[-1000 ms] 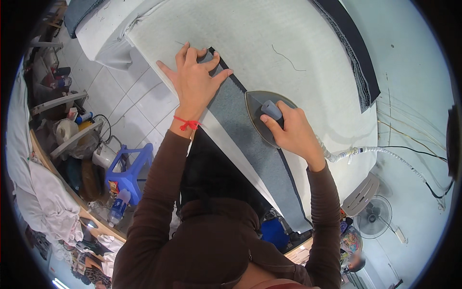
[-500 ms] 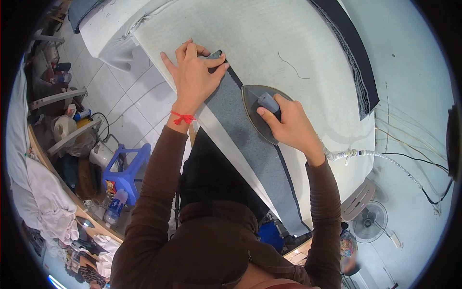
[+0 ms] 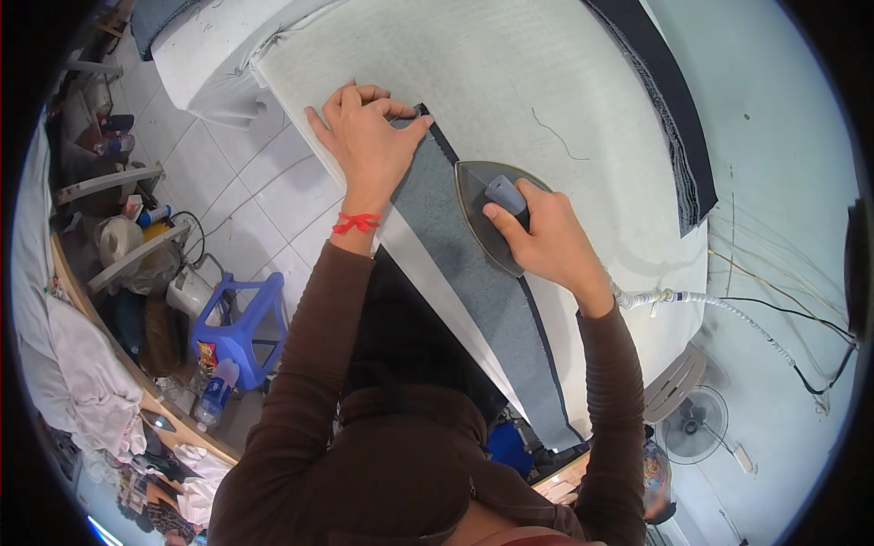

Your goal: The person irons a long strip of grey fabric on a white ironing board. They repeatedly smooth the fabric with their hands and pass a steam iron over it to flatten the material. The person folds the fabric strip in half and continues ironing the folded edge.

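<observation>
A long grey-blue strip of fabric [image 3: 469, 246] with a dark folded edge lies slantwise on the white padded ironing table [image 3: 455, 55]. At its far end my left hand [image 3: 369, 136] pinches the tip of the strip between thumb and forefinger, the other fingers lifted and bent. My right hand [image 3: 551, 237] is wrapped round the grey handle of an iron [image 3: 487, 205]. The iron's soleplate rests across the strip's right, dark edge, its tip pointing away from me and left.
A stack of dark fabric pieces [image 3: 669, 118] lies at the table's right edge. The iron's wrapped hose [image 3: 701, 298] runs right toward the wall. A loose thread [image 3: 560, 134] lies on the table. On the left stand a blue plastic stool [image 3: 241, 328] and a water bottle [image 3: 217, 393].
My left fingers have pressed the strip's far end down; its raised, folded-up tip now lies flatter. The left wrist has shifted slightly right. The iron has barely moved.
</observation>
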Available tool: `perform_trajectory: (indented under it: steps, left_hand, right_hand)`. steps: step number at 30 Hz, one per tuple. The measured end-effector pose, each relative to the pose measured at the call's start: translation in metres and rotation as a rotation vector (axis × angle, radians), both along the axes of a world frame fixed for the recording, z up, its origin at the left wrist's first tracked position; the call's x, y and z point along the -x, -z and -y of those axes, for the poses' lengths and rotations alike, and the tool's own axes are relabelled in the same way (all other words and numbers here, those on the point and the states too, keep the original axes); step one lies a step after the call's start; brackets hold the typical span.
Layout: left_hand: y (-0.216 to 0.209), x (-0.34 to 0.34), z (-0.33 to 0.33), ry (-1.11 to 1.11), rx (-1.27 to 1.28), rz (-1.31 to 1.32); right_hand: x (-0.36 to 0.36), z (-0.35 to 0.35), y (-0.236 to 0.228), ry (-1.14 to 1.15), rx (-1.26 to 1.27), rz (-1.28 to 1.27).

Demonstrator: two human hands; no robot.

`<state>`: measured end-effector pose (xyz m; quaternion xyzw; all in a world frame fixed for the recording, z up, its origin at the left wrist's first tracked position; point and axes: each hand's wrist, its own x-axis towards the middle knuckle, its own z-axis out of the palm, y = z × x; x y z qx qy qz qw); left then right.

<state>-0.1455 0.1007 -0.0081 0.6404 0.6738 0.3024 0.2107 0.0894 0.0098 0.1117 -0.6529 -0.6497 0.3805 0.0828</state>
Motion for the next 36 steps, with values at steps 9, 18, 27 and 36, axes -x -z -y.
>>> perform_trajectory:
  steps: [9, 18, 27, 36]
  left_hand:
    - [-0.001, 0.002, -0.002, 0.044, 0.074, -0.043]
    - [0.001, 0.003, -0.002, 0.011, 0.040, -0.020]
    - [-0.010, 0.015, -0.010, -0.043, 0.045, -0.016]
    - [-0.025, 0.020, -0.018, 0.005, 0.110, 0.009]
  right_hand:
    - [0.006, -0.008, 0.000, -0.014, -0.022, -0.014]
    - [0.012, -0.015, 0.000, -0.006, -0.013, -0.021]
    - [0.017, -0.029, -0.001, -0.026, 0.005, 0.010]
    - [0.031, -0.050, -0.002, 0.027, 0.013, -0.015]
